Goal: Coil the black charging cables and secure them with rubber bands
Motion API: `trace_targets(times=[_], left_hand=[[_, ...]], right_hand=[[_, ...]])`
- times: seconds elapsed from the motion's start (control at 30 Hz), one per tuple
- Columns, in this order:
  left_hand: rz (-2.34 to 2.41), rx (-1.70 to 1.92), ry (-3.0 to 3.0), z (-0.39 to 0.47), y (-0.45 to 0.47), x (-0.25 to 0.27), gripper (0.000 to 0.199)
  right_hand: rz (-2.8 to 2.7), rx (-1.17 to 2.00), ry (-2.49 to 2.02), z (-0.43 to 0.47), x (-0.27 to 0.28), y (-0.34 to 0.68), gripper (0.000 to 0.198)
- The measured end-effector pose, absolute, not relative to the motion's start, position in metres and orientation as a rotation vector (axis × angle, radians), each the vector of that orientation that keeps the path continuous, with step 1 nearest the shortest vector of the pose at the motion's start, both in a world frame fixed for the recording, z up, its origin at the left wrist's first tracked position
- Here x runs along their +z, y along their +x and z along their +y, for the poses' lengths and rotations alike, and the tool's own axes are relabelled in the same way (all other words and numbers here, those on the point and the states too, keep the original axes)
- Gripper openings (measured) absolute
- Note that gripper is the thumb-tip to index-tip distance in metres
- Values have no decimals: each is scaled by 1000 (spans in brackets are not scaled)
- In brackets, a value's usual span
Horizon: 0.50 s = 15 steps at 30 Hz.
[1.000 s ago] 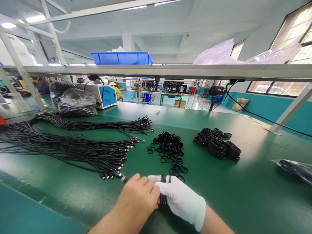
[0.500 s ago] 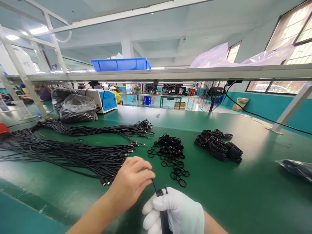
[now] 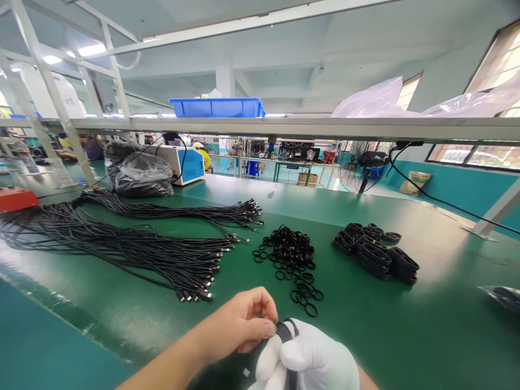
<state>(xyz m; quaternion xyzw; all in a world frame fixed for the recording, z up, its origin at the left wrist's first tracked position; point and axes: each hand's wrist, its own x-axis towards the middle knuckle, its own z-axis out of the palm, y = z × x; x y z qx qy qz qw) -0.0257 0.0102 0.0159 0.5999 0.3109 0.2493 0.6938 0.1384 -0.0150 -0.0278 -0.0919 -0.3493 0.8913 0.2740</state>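
My right hand (image 3: pixel 323 355), in a white glove, is closed around a black cable (image 3: pixel 285 331) wound into a coil. Bare fingers of my left hand (image 3: pixel 239 327) pinch at the top of that coil, close against the glove. A pale connector tip (image 3: pixel 246 372) shows below my left wrist; the lower part of the coil is hidden by the glove and the frame edge. Beyond the hands lies a pile of small black rings (image 3: pixel 290 246), with several loose ones spread toward me. Straight black cables (image 3: pixel 142 249) with metal plugs lie in bundles at the left.
Wound black coils (image 3: pixel 374 257) sit in a group at the right of the green table (image 3: pixel 244 265). A clear bag (image 3: pixel 501 298) lies at the right edge. Farther back stand a blue-and-white machine (image 3: pixel 189 165) and a bagged bundle (image 3: pixel 144 176). Above runs a shelf with a blue tray (image 3: pixel 217 108).
My left hand has come down and right to the coil, where a length of cable earlier stretched up to it. The view has turned slightly left.
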Motion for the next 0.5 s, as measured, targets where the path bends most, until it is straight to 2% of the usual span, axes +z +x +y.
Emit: trace_targets(times=[0.1, 0.17, 0.3, 0.5], left_hand=[[586, 751, 1162, 4, -12, -6, 34], [606, 852, 1164, 0, -4, -9, 38], [786, 836, 1381, -9, 2, 14, 24], [986, 822, 1669, -22, 2, 27, 9]], right_hand=[[-966, 2325, -261, -14, -35, 139, 38], [-949, 2266, -304, -13, -37, 141, 41], [-979, 2189, -381, -8, -30, 150, 39], [-1459, 2152, -533, -8, 1, 167, 35]])
